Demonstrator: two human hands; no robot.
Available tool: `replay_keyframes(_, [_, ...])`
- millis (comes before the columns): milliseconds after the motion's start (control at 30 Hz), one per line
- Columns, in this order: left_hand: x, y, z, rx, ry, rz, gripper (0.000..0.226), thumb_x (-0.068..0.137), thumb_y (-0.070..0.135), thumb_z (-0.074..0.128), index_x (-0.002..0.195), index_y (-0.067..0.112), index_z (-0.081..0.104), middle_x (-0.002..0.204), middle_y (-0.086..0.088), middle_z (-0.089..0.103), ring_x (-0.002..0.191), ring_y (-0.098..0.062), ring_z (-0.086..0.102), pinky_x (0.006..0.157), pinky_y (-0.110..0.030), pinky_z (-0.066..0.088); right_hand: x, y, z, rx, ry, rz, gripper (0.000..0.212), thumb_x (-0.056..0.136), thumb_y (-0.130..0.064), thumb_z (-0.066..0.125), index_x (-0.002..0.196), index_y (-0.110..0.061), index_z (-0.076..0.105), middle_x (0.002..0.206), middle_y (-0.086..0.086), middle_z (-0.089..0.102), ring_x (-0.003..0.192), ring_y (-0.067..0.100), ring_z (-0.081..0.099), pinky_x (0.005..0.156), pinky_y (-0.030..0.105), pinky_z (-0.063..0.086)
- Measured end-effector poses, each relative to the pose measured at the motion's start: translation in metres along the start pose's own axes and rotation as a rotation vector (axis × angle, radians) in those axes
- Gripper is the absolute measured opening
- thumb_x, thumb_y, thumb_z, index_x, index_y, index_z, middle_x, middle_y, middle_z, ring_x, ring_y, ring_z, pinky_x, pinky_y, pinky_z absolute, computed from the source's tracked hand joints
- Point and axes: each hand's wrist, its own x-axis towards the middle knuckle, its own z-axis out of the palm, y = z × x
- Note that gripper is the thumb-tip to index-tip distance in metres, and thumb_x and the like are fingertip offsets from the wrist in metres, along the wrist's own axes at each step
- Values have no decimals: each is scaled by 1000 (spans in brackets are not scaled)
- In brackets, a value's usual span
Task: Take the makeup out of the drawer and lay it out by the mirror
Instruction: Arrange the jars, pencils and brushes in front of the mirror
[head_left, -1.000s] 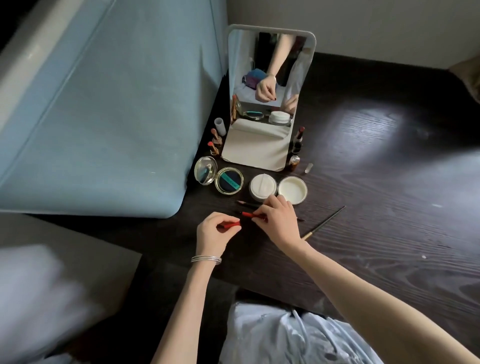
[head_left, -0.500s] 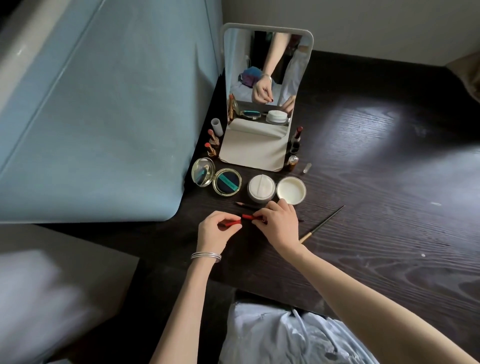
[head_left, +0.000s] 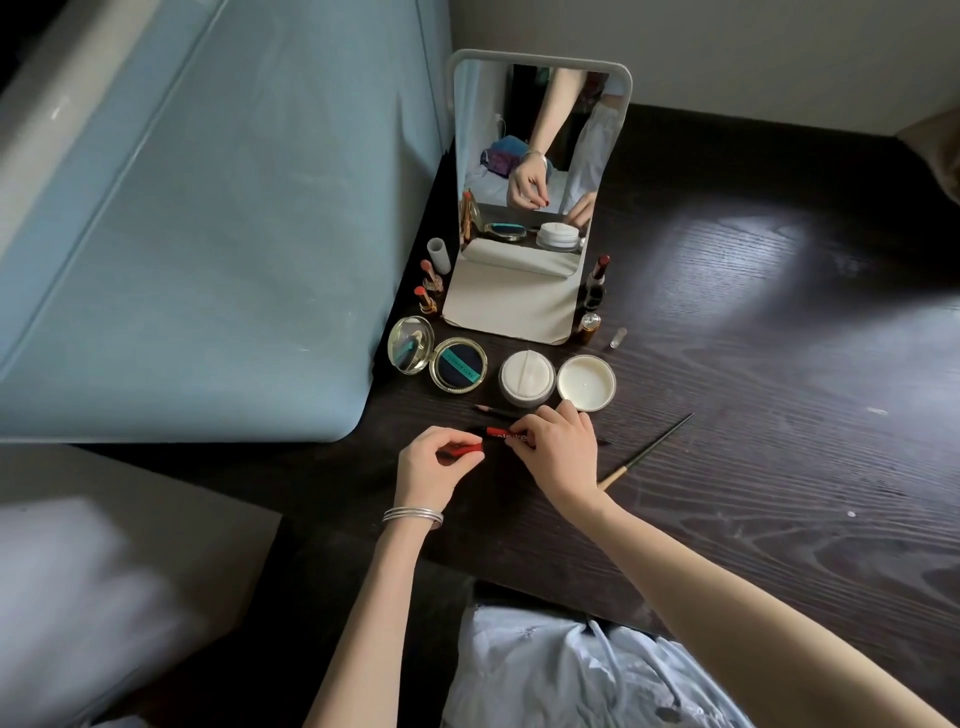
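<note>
A white-framed standing mirror (head_left: 540, 156) stands at the back of the dark wooden table (head_left: 753, 415). In front of it lie an open gold cushion compact (head_left: 460, 370), a white powder jar with a puff (head_left: 525, 376) and its lid (head_left: 586, 383). My right hand (head_left: 558, 449) grips a red makeup pen (head_left: 501, 434) just above the table. My left hand (head_left: 434, 465) pinches its red cap (head_left: 462, 451), a short gap from the pen's dark tip. A dark pencil (head_left: 493, 411) lies behind the hands; a thin brush (head_left: 644, 452) lies to the right.
Uncapped lipsticks (head_left: 428, 288) and a white tube (head_left: 439, 254) stand left of the mirror; more lipsticks (head_left: 595, 291) and a small clear cap (head_left: 618, 338) are on its right. A blue padded surface (head_left: 208, 234) borders the table's left side.
The two hands stay close together over the same spot; the red cap in my left hand and the pen in my right have shifted only slightly. The camera view moved a little.
</note>
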Motion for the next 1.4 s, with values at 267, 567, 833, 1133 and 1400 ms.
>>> replay_keyframes(267, [1,1,2,0,-11,0,17,75,7,74,90,15,71,91,4,66,81,-2,62,69,-3,46,0,0,0,29,2,7,19,69,-33,80,84,-23,73,71,-7,66,71,20,52,64,30,36])
replay_keyframes(567, [2,0,5,-9,-3,-18,19,75,6,74,92,14,72,90,5,65,80,-1,60,68,-2,45,0,6,-5,74,-8,-9,24,73,-33,77,94,-23,72,74,-7,66,75,20,51,69,33,41])
replay_keyframes(833, [-2,-1,7,-5,-31,-38,20,75,6,74,90,18,71,91,6,65,82,-2,61,68,-3,45,-1,6,-11,102,-15,-26,23,76,-32,75,97,-23,71,78,-5,66,77,18,51,70,31,39])
replay_keyframes(1133, [1,2,11,-15,-43,-23,19,74,6,75,88,19,71,87,9,64,79,-2,61,68,-4,45,-6,11,-14,108,-29,-23,23,76,-32,74,96,-22,70,78,-5,66,77,19,52,68,30,37])
replay_keyframes(1400, [-3,3,13,-49,-57,-39,21,74,5,75,86,22,70,89,6,66,81,-3,62,68,-4,46,-7,14,-22,112,-47,-37,24,81,-34,70,102,-23,68,83,-5,65,81,17,51,70,29,35])
